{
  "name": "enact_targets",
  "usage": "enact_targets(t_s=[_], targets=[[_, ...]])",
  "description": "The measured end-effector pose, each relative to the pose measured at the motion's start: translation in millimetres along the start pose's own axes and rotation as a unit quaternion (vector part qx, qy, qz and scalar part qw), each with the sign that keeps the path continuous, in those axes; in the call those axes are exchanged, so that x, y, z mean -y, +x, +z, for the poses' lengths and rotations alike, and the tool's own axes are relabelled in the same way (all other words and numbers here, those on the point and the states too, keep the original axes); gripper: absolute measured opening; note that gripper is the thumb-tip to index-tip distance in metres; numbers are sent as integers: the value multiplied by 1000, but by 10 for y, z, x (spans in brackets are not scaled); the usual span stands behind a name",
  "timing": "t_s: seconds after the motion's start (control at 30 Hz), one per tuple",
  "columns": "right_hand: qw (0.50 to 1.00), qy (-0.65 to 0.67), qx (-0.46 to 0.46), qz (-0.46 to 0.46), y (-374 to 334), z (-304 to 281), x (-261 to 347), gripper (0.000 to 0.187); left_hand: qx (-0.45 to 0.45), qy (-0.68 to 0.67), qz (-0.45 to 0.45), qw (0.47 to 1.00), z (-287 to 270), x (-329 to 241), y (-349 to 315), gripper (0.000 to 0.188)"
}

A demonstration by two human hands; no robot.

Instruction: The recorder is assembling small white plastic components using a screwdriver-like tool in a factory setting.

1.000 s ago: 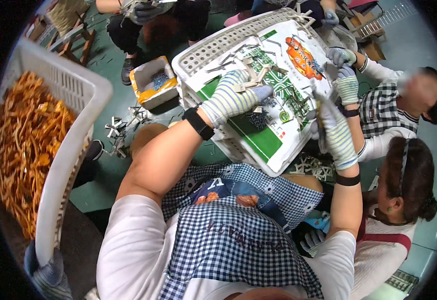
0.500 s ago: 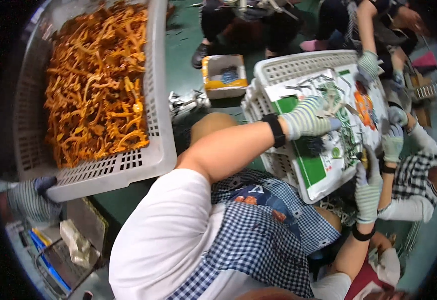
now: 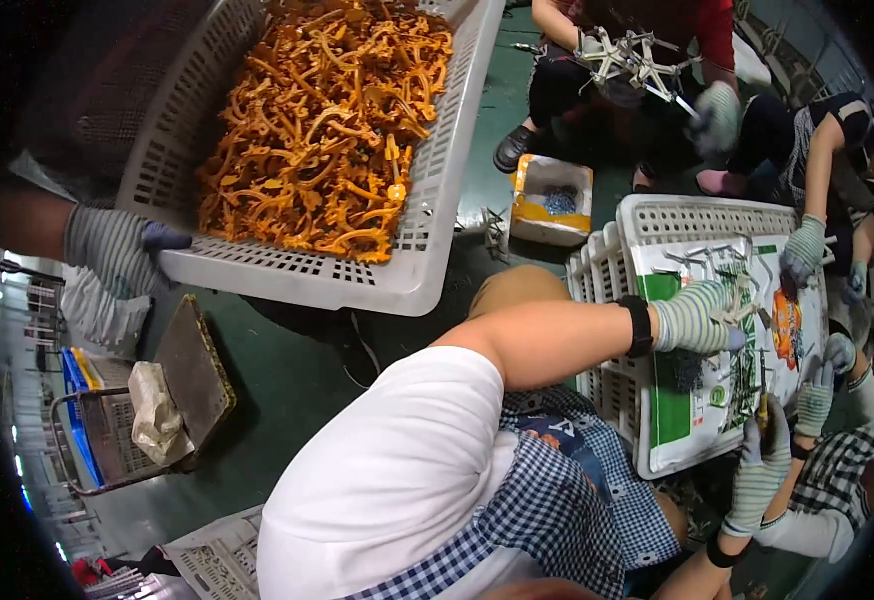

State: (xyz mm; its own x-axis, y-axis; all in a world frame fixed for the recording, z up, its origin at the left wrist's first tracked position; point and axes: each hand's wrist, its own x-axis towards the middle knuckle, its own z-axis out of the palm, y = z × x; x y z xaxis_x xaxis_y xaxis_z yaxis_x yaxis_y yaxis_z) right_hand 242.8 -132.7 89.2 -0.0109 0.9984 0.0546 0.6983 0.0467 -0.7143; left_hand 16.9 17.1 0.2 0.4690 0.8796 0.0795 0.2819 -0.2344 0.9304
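Note:
My left hand (image 3: 702, 318), in a striped glove, is closed on a small grey metal part (image 3: 745, 308) over a stack of white plastic crates (image 3: 612, 330). Covering the top crate is a printed white-and-green sheet (image 3: 669, 410), strewn with small metal pieces. At its near right edge my right hand (image 3: 762, 470), also gloved, closes around a slim tool with a yellow-orange handle (image 3: 763, 408); the tool's tip is hard to make out. Another person's gloved hand (image 3: 799, 250) touches the far side of the sheet.
At left, another person's gloved hand (image 3: 117, 248) grips a large grey crate (image 3: 307, 283) heaped with orange branching parts (image 3: 322, 150). A small box (image 3: 537, 228) stands beyond my knee. Across from me a person holds a metal frame (image 3: 637, 65). A cart (image 3: 117, 430) stands at left.
The view has shifted, so most things sit farther right and lower. The crate of orange parts has moved away from me. My hands stay at the sheet.

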Motion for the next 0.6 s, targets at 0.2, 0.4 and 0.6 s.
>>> enact_targets(t_s=[0.2, 0.4, 0.6], targets=[[992, 19, -124, -33, 134, 170, -346, 43, -49, -11, 61, 997, 154, 166, 28, 34], [994, 48, -96, -9, 110, 271, -372, 44, -49, -36, 46, 997, 175, 150, 56, 37], [993, 45, -104, 35, 99, 305, -457, 45, -28, 10, 41, 999, 104, 49, 10, 37]])
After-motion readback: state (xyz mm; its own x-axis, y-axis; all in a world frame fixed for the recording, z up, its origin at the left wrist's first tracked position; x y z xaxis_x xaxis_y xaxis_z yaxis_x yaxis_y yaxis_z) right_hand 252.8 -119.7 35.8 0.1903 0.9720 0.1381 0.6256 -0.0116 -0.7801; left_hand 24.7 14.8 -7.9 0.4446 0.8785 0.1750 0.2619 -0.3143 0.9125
